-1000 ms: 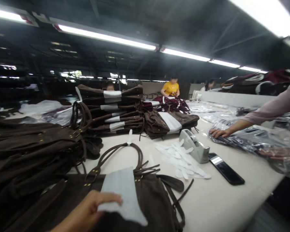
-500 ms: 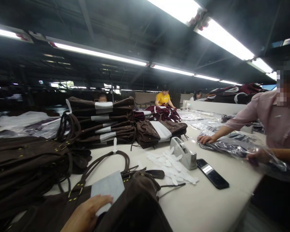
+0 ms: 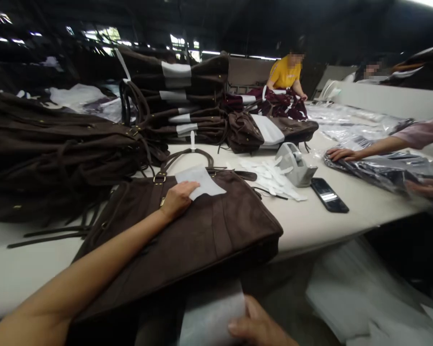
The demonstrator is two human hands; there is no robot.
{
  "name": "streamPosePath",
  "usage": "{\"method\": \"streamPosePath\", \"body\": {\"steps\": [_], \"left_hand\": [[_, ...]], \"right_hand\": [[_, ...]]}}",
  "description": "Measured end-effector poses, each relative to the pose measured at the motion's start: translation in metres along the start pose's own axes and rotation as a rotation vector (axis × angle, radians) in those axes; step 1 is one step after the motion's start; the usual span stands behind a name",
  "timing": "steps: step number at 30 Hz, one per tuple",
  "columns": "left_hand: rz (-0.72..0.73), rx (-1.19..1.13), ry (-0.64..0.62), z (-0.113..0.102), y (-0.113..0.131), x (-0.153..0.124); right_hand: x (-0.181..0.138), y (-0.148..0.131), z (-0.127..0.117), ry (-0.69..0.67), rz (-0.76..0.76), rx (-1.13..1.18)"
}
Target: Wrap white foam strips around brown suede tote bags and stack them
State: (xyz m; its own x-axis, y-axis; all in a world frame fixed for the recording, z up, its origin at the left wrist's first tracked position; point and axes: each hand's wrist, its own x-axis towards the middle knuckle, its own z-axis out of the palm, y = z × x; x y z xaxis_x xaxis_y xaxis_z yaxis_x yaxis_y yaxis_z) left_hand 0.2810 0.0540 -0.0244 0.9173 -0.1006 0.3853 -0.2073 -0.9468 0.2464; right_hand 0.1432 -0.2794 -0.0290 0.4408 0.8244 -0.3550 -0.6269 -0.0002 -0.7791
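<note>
A: Where to look for the brown bag [image 3: 187, 240]?

B: Lying flat at the near edge of a pale table [image 3: 299, 223], with the handle [image 3: 168, 162] looped toward the far side and a white tag [image 3: 192, 140] upright at the top of the loop.

A: And the left hand [image 3: 178, 198]?

B: Reaching across the bag from lower left, resting on an upper white sheet [image 3: 211, 185] near the handle. Bunched against the sheet; pinched on it or merely pressed down, impossible to tell.

A: The right hand [image 3: 254, 322], then?

B: Low in view, below the near side of the bag, closed on a lower white sheet [image 3: 212, 312], thumb across the front. Joined to the upper sheet or separate, impossible to tell.

A: And just beyond?

B: Right of the bag, a pile of white tags [image 3: 272, 180] close against a grey tape dispenser [image 3: 296, 168], with a black phone [image 3: 329, 194] just beside. Behind, a stack of brown bags [image 3: 202, 98] banded in white, next to a single banded bag [image 3: 292, 129].

A: Company at the table?

B: At far right, a co-worker's hand [image 3: 346, 154] laid on plastic-wrapped goods [image 3: 382, 168]. Farther back, a person in a yellow shirt [image 3: 286, 72], bent over maroon goods [image 3: 292, 108].
</note>
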Motion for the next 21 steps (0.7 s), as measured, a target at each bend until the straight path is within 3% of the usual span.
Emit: {"method": "streamPosePath", "body": {"steps": [3, 8, 11, 14, 17, 21], "left_hand": [[0.072, 0.099, -0.015, -0.005, 0.008, 0.004], [0.234, 0.246, -0.180, -0.030, 0.027, 0.014], [0.235, 0.333, -0.276, -0.038, 0.040, 0.019], [0.162, 0.397, -0.309, -0.030, 0.054, 0.022], [0.055, 0.448, -0.266, -0.012, 0.070, 0.020], [-0.055, 0.492, -0.156, 0.005, 0.083, 0.008]], "right_hand": [[-0.008, -0.011, 0.006, -0.090, -0.056, 0.172], [-0.018, -0.043, 0.031, -0.025, 0.054, 0.392], [-0.012, -0.053, 0.051, 0.005, 0.123, 0.450], [0.006, -0.054, 0.072, 0.000, 0.241, 0.514], [0.030, -0.053, 0.089, -0.017, 0.334, 0.564], [0.053, -0.049, 0.094, 0.044, 0.303, 0.600]]}}
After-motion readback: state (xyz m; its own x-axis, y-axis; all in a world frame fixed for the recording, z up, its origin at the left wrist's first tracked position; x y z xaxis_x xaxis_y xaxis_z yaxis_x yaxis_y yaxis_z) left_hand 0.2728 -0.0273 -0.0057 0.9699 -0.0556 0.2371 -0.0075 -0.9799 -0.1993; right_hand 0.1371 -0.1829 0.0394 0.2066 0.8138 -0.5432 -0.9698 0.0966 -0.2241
